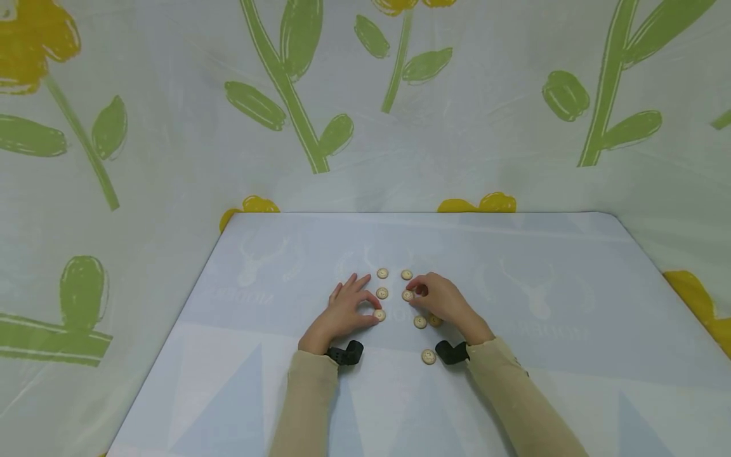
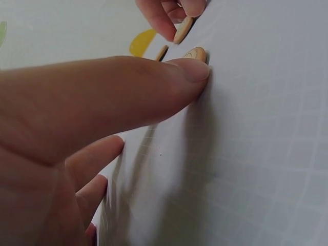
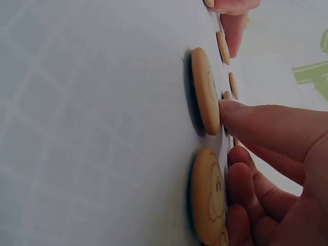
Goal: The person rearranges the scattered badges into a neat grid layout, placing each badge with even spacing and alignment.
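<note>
A flowered backdrop (image 1: 171, 158) is standing behind and to the left of the pale counter (image 1: 240, 304). On the left, a beige left sleeve (image 1: 305, 400) is reaching forward, a black left wristband (image 1: 346, 353) showing at its end. The left hand (image 1: 342, 314) is pinching the near-left disc (image 1: 379, 315) between thumb and index finger; its other fingers are spreading out to the left. Beyond this disc, the mid-left disc (image 1: 382, 293) and far-left disc (image 1: 382, 273) are lying in a column with it. To their right, the far-right disc (image 1: 407, 275) is lying just beyond the mid-right disc (image 1: 408, 295), which the right hand (image 1: 448, 301) is pinching between thumb and index finger, its remaining fingers curling inward. Nearer the person, the inner disc (image 1: 420, 322) is lying close beside the outer disc (image 1: 434, 321), which the right hand is partly covering. The nearest disc (image 1: 428, 357) is lying alone, just left of the black right wristband (image 1: 452, 352). The right sleeve (image 1: 520, 393) is extending toward the lower right. Whether either pinched disc is touching the counter cannot be told.
</note>
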Available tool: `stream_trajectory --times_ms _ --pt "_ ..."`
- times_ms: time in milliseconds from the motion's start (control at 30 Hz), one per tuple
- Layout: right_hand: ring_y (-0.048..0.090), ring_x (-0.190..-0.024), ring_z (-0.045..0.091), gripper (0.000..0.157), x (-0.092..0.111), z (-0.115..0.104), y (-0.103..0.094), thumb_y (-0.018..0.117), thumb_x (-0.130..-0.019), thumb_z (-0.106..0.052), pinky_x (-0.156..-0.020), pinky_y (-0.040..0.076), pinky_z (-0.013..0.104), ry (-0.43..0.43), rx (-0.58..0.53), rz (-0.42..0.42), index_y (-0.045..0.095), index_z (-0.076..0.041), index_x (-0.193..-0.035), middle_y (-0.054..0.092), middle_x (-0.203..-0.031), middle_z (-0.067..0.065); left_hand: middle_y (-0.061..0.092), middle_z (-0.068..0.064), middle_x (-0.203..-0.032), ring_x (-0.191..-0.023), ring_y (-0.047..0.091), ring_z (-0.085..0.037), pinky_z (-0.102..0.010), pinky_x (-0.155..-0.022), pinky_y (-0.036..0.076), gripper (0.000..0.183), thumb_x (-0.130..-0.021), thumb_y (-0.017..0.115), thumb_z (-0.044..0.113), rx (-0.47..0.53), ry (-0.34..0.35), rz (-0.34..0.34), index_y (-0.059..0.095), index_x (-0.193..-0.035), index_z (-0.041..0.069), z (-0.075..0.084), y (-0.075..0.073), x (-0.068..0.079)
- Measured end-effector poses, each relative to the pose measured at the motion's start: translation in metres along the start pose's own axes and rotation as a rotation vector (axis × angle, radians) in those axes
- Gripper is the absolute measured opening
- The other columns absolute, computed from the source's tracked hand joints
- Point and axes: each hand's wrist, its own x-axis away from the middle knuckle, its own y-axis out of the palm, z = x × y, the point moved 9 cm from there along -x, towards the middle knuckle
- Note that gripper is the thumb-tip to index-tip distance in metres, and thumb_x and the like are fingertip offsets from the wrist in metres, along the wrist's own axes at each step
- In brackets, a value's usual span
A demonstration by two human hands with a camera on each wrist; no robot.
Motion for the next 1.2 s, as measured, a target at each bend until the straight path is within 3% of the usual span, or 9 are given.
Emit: stream_trajectory --times_ms 1200 --pt "0.046 -0.074 0.017 0.018 0.001 0.0006 0.0003 0.07 -0.077 -0.025 -0.065 0.04 0.03 0.025 -0.009 -0.012 0.063 -0.017 -0.091 0.052 -0.08 0.0 0.023 -0.005 -0.145 -0.135 0.004 -0.025 -0.047 -0.104 0.0 0.014 -0.075 0.069 0.03 -0.007 -0.016 -0.014 0.062 -0.086 0.026 -0.0025 0.0013 -0.0002"
